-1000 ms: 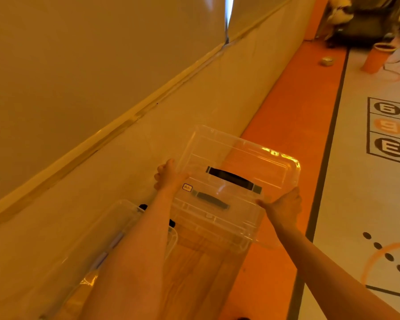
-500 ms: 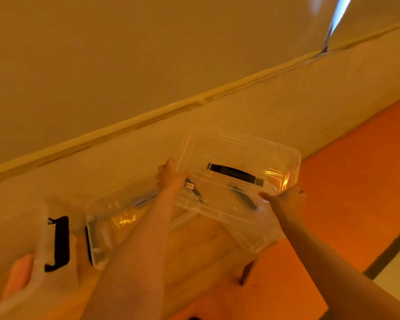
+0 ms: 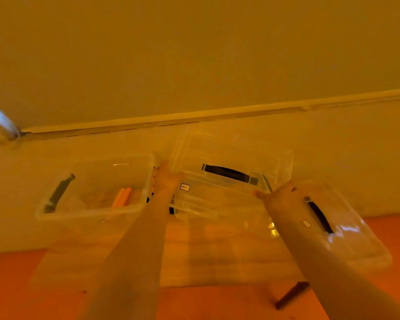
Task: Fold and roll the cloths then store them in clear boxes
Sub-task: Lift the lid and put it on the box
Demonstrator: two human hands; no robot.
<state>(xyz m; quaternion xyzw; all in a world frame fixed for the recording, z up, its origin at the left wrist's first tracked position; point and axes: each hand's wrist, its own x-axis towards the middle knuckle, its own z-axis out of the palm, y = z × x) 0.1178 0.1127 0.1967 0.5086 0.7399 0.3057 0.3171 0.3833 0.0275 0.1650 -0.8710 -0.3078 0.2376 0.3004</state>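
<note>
A pale wall is filling the upper view, with a raised rail running across it above the hands. Below the grip, a light wooden table is standing on an orange floor, one dark leg showing under its right end.

Both hands are holding the middle clear box tilted in the air above the table, its black handle facing the camera. The left hand is gripping the box's left edge, beside a small label; the right hand is gripping its right edge, fingers curled over the rim.

Just left of the left hand, a second clear box is sitting on the table with a grey handle at its far left end; inside it an orange rolled cloth is lying near the wall closest to the grip. Just right of the right hand, partly behind the forearm, a third clear box is resting on the table's right end, showing a black handle.
</note>
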